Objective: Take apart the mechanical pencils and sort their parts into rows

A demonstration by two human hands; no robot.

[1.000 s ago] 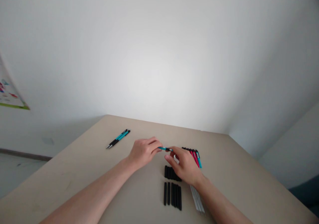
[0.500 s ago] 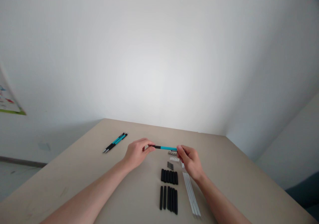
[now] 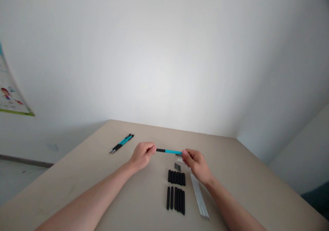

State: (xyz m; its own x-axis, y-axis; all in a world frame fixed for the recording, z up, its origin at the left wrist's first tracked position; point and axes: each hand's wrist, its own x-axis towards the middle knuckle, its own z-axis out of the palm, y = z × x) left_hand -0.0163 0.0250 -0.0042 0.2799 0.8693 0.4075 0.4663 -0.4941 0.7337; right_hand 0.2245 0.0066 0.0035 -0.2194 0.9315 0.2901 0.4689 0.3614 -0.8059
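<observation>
Between my two hands, above the table, a black and blue pen [image 3: 172,152] is held level. My left hand [image 3: 143,154] is closed on its black end, and the tip is hidden in the fingers. My right hand [image 3: 195,162] pinches the blue end between thumb and fingers. Below the pen lie small dark metal pieces [image 3: 177,167] and a few white pieces [image 3: 180,160], partly covered by my right hand. Nearer to me are two rows of black tubes, the upper row [image 3: 176,178] shorter than the lower row [image 3: 179,200].
Several thin white rods [image 3: 199,196] lie beside the black tubes, near my right forearm. Two blue and black pens [image 3: 122,143] lie at the table's left side. The beige table [image 3: 144,203] meets a white wall. A poster [image 3: 12,94] hangs at the left.
My left hand has closed further around the black end of the pen, its fingers now curled in. The view has shifted slightly, so the table items appear a little higher and further right.
</observation>
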